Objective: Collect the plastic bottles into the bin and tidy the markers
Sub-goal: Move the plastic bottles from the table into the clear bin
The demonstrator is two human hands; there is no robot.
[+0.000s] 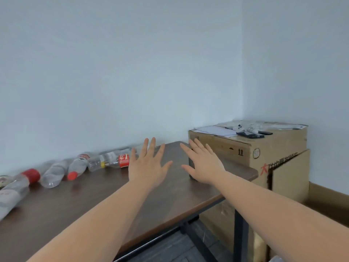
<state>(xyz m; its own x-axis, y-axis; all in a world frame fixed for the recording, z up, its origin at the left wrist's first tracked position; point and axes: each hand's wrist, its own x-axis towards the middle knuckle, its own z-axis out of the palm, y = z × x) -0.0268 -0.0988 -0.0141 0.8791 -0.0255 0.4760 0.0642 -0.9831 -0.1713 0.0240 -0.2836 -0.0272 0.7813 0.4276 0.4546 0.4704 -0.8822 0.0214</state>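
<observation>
Both arms reach forward over a dark wooden table [79, 210], and both hands hover above it with backs up, fingers straight and spread apart, holding nothing. The left hand [146, 165] sits near the middle of the view; the right hand [203, 163] is just beside it at 3 o'clock, in front of a dark object at the table's far right edge that is mostly hidden. The plastic bottles [79, 165] lie on their sides in a row along the wall, running from 9 o'clock toward the left hand; some have red caps, one near the left hand has a red label [123, 161]. At 2 o'clock a large cardboard box [264, 148] stands against the corner, with papers [215, 130] and small dark items on top. No markers or bin can be made out.
</observation>
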